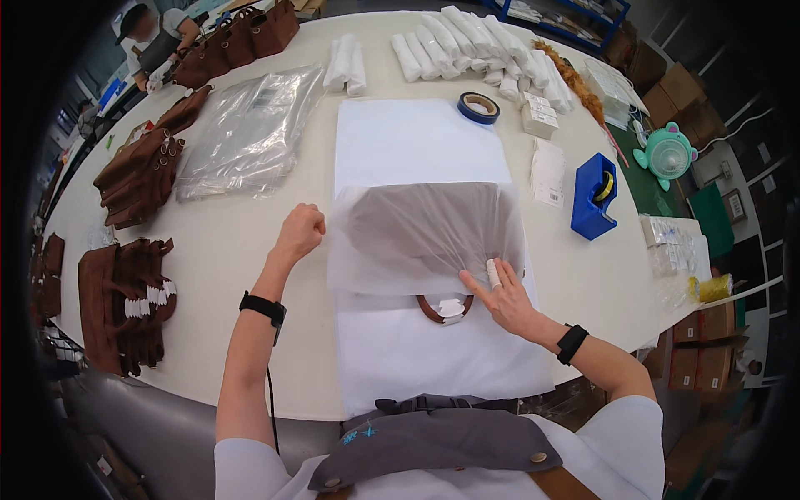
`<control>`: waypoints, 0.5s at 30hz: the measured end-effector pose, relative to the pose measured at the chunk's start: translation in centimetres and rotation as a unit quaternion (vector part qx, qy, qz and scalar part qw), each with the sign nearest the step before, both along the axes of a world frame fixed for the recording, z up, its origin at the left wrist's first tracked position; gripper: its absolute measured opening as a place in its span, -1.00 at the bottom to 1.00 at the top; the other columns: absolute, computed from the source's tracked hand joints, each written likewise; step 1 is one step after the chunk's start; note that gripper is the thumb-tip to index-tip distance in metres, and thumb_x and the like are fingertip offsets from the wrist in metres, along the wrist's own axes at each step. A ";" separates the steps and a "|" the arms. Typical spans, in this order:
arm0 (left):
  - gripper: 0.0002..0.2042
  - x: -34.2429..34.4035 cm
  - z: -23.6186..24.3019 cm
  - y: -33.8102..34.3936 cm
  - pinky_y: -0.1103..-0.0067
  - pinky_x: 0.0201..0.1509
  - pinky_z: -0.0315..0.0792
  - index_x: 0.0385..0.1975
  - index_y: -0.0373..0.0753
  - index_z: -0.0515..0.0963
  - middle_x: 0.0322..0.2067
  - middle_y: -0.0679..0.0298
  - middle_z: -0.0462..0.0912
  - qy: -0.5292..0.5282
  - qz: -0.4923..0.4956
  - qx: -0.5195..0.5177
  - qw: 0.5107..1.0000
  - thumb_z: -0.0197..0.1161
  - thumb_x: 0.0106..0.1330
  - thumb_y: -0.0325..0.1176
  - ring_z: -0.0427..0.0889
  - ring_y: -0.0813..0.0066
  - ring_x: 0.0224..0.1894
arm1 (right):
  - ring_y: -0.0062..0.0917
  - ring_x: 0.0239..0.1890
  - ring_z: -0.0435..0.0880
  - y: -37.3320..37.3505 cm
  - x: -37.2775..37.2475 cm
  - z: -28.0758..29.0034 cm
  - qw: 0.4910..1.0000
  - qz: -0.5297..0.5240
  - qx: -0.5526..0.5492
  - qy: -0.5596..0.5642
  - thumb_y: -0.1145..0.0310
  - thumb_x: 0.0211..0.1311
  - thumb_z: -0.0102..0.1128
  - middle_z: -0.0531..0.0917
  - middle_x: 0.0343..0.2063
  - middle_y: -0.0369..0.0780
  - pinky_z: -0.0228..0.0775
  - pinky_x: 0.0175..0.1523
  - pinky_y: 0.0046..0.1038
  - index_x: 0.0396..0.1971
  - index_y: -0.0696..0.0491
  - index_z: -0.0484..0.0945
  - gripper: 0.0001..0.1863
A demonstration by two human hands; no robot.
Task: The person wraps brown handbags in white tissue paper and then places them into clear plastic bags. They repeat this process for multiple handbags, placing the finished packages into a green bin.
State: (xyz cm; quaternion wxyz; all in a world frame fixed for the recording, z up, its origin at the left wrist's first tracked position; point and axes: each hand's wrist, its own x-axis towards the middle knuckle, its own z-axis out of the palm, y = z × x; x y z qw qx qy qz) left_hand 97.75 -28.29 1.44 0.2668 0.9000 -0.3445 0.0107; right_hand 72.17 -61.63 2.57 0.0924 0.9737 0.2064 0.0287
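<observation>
A brown flat shape, apparently a bag, lies under a thin translucent sheet (417,233) in the middle of the table. Its brown handle (427,312), with a white wrap (451,311) on it, sticks out past the sheet's near edge. My right hand (510,307) presses on the sheet's near right part with its fingers stretched out; one finger has a white covering. Just left of the sheet, my left hand (301,230) is curled into a fist, and nothing shows in it. Larger white sheets (417,137) are spread underneath.
Brown bags (137,179) and more with white-wrapped handles (112,308) lie at left, near clear plastic bags (250,133). White rolled bundles (450,42), a tape roll (478,107), labels (547,171) and a blue tape dispenser (593,196) lie beyond and right. Another person (154,42) works far left.
</observation>
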 end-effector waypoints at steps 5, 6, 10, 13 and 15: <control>-0.75 -4.7 4.6 -6.5 0.32 0.07 0.25 -0.21 -0.17 0.52 -0.14 0.17 0.47 -0.151 -0.048 -0.092 0.983 0.15 0.06 -0.51 0.39 0.16 -0.02 | 0.17 0.04 0.35 0.7 -0.8 -0.6 1.000 -0.027 0.008 -0.006 0.49 -0.04 0.07 0.37 -0.15 0.40 0.02 0.21 -0.08 0.27 -0.03 0.05 -0.23; -0.62 -6.9 4.3 -8.0 0.02 0.19 0.01 0.07 0.03 0.38 0.14 0.14 0.27 -0.167 -0.116 0.038 0.978 0.09 0.22 -0.22 0.16 0.09 0.22 | 0.12 0.00 0.40 0.5 -0.9 -0.3 1.000 -0.018 -0.005 -0.025 0.47 -0.04 0.08 0.41 -0.18 0.36 0.11 0.17 -0.11 0.25 -0.02 0.11 -0.26; -0.47 -12.7 -0.8 -8.5 -0.21 0.17 -0.29 0.20 0.25 0.22 0.31 0.13 -0.07 -0.092 -0.201 0.158 0.962 -0.12 0.22 0.19 -0.13 0.02 0.34 | -0.11 -0.22 0.58 -0.4 1.9 4.0 0.947 -0.163 0.121 0.249 0.33 0.03 0.09 0.57 -0.36 0.14 0.38 -0.14 -0.21 0.07 0.06 0.37 -0.49; -0.43 -12.9 -1.3 -8.1 -0.21 0.18 -0.31 0.21 0.28 0.19 0.33 0.14 -0.13 -0.087 -0.196 0.174 0.961 -0.14 0.18 0.26 -0.21 0.05 0.36 | -0.23 -0.39 0.60 -3.4 6.5 5.0 0.906 -0.346 0.242 0.007 0.14 0.06 0.12 0.59 -0.49 0.01 0.39 -0.31 -0.24 -0.10 0.07 0.49 -0.57; -0.43 -12.7 -0.7 -9.1 -0.21 0.18 -0.30 0.21 0.28 0.19 0.33 0.15 -0.14 -0.084 -0.207 0.180 0.958 -0.14 0.18 0.26 -0.22 0.07 0.36 | -0.28 -0.39 0.60 -7.8 9.8 1.1 0.854 -0.375 0.314 -0.178 0.10 0.01 0.17 0.60 -0.49 -0.01 0.40 -0.28 -0.30 -0.14 0.08 0.49 -0.55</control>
